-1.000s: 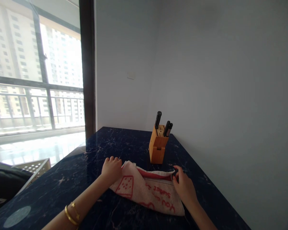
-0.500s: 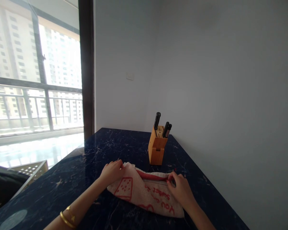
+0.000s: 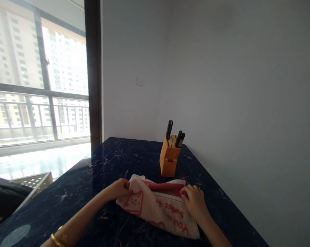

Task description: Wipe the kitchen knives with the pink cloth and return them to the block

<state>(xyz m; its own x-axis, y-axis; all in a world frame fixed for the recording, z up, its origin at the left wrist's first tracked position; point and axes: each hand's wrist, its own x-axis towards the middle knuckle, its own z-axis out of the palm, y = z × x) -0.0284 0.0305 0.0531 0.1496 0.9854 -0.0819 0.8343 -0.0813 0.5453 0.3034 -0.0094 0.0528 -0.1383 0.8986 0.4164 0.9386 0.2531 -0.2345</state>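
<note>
A pinkish-white towel (image 3: 155,209) with red lettering and a red drawing lies folded on the dark marbled table (image 3: 129,157). Along its far side the fold gapes, showing a red inner face. My left hand (image 3: 121,188) pinches the towel's upper left part, fingers curled and partly hidden. At the upper right edge, my right hand (image 3: 194,199) grips the cloth between thumb and fingers. Just beyond the towel stands a wooden knife block (image 3: 169,163), upright, holding a few black-handled knives (image 3: 169,129).
A wall runs along the table's right side. At the lower left, beside the table, are a light perforated chair or basket edge (image 3: 40,181) and a dark object (image 3: 5,199). A pale round mark (image 3: 15,236) shows on the near left tabletop. Windows (image 3: 38,75) fill the left.
My left hand has shifted left and slightly nearer along the towel. The towel's far fold has opened wider at the right, showing more red. My right hand has barely moved.
</note>
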